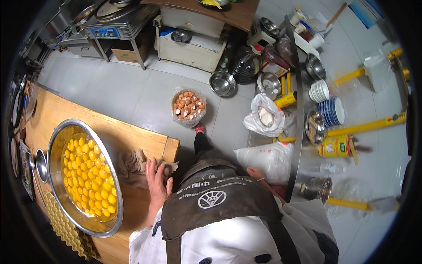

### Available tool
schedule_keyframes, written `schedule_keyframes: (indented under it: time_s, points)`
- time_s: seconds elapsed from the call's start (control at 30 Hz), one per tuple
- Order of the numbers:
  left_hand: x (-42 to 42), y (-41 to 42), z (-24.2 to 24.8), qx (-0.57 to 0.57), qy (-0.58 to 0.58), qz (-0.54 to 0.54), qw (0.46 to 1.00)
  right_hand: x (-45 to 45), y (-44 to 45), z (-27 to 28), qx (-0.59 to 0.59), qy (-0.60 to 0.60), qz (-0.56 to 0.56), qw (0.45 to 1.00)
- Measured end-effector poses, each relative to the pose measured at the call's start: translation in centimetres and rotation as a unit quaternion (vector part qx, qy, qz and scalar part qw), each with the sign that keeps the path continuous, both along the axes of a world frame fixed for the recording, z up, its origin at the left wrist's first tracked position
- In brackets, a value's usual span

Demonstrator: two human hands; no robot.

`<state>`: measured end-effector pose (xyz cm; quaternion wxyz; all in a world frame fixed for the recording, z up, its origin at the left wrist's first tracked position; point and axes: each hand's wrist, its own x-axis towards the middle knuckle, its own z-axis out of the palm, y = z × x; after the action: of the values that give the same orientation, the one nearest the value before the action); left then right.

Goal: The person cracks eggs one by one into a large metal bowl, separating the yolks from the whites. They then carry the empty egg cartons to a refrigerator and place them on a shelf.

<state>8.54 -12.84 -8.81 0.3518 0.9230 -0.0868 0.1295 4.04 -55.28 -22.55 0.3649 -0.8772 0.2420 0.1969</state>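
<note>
My left hand (157,181) rests by the edge of a wooden table (138,127), fingers stretched and apart, its fingertips at a crumpled brown cloth (132,165). Left of it stands a large steel basin (119,211) holding many cracked eggs with whole yolks (89,175). My right hand (256,174) hangs at my right side beside a full white plastic sack (267,158); the apron partly hides it, and whether it touches the sack is unclear. Ahead on the floor, a container lined with a clear bag (188,123) is filled with brown eggshells (189,105).
Egg trays (61,224) and a ladle (41,165) lie beyond the basin. Along the right runs a steel shelf (298,132) with bowls, stacked plates (331,111) and a tin (334,145). An open flour-like bag (265,115) and a steel bowl (223,84) are at floor level.
</note>
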Motion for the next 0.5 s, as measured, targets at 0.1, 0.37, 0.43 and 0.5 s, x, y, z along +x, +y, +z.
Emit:
schedule_keyframes:
  time_s: [0.1,0.37,0.43,0.5]
  points:
    - [0.1,0.0,-0.5,-0.006,-0.004,0.013,1.0,5.0,-1.7,-2.0,-0.029,0.053,-0.011,0.998]
    - [5.0,-4.0,2.0,0.058,-0.002,0.231,0.971,23.9,-4.5,-1.8,0.144,0.029,-0.147,0.978]
    - [7.4,-5.7,2.4,0.104,0.028,0.285,0.952,27.3,-5.9,-1.9,0.133,0.043,-0.113,0.984]
    - [9.1,-6.3,1.2,0.092,0.058,0.299,0.948,30.4,-7.2,-2.0,0.12,0.056,-0.079,0.988]
